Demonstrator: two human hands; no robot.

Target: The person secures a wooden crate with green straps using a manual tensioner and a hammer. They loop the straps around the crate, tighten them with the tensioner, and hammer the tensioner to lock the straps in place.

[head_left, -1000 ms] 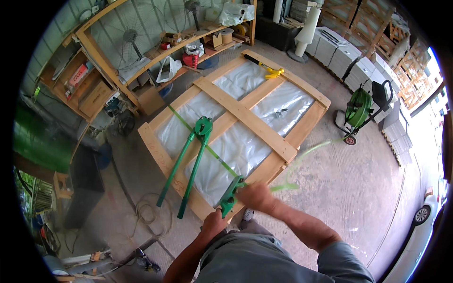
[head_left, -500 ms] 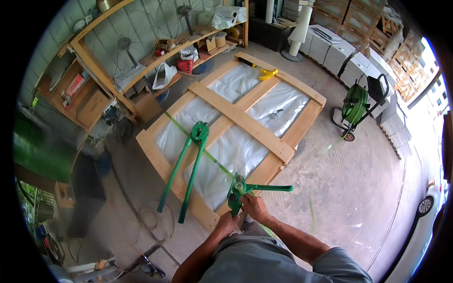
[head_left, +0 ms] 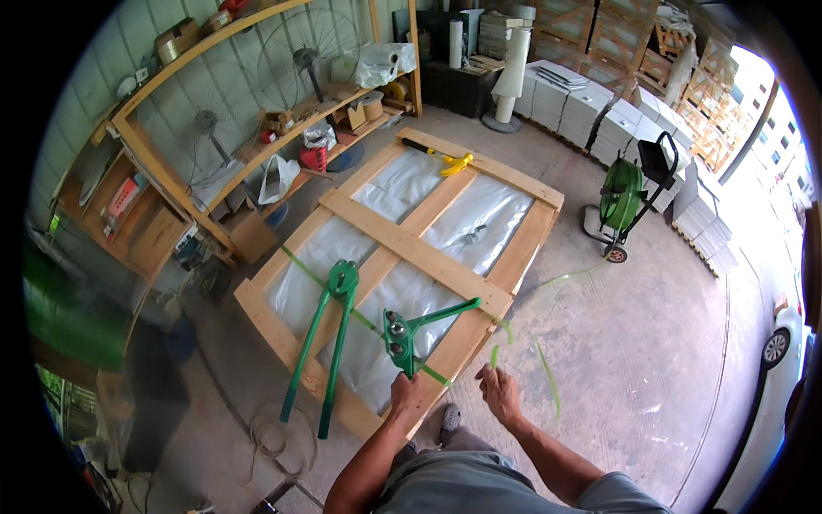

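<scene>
A wooden crate frame with clear plastic film under its slats lies in front of me. Green strap crosses it diagonally. My left hand grips the lower end of a green strapping tensioner, held over the crate's near part with its lever out to the right. Beyond the crate's near right edge, my right hand pinches a loose end of green strap. A green long-handled strap sealer rests on the crate left of the tensioner, its handles toward me.
A black-and-yellow hand tool lies on the crate's far end; small metal pieces sit on the film. At right stands a wheeled strap reel. Wooden shelves line the left wall. A hose coils on the floor at lower left.
My right hand has left the tensioner and moved right, now pinching strap. The tensioner has shifted up and left, and its lever now tilts upward. The whole view has shifted slightly.
</scene>
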